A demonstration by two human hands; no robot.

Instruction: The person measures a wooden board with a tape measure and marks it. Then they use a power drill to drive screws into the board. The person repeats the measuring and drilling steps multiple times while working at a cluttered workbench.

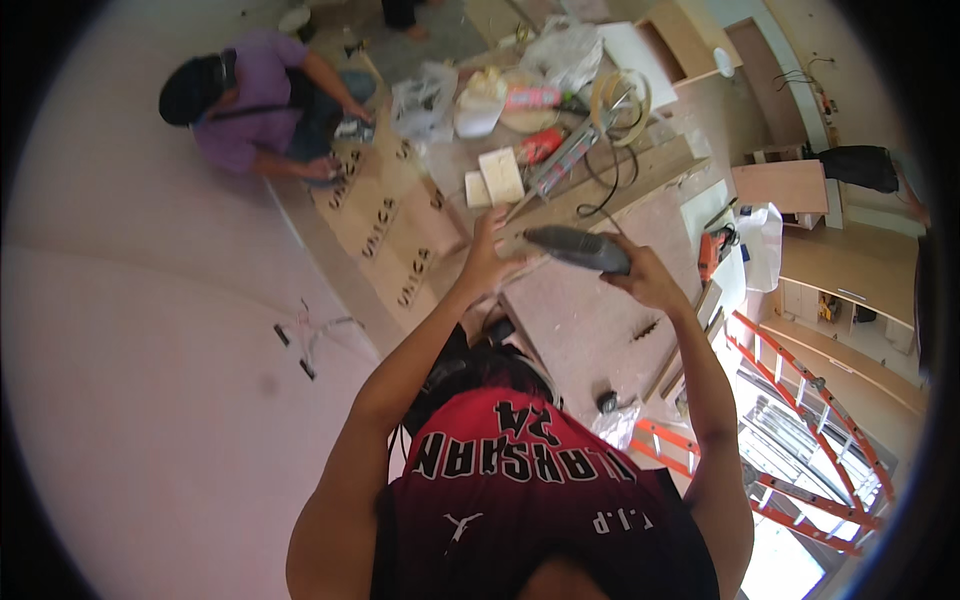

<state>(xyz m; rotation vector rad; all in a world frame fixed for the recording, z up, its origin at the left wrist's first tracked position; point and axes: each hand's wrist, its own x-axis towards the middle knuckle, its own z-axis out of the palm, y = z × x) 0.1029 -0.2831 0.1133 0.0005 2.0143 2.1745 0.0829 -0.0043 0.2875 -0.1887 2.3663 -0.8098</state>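
Note:
My right hand (648,274) is wrapped round the rear end of a dark grey rotary tool (580,248), whose narrow nose points left. Just left of that nose, my left hand (487,258) is open, its fingers and thumb apart, with nothing visible in it. Both hands are over the edge of a pale, dusty board (580,315). A black cord (625,180) loops beyond the tool. Whether the nose carries a bit is too small to tell.
Pale blocks (497,178), a caulking gun (565,163) and plastic bags (423,103) lie beyond my hands. At the left, a person in a purple shirt (245,110) crouches by brown printed sheeting (385,225). An orange power tool (712,252) and orange ladder (808,400) are rightward.

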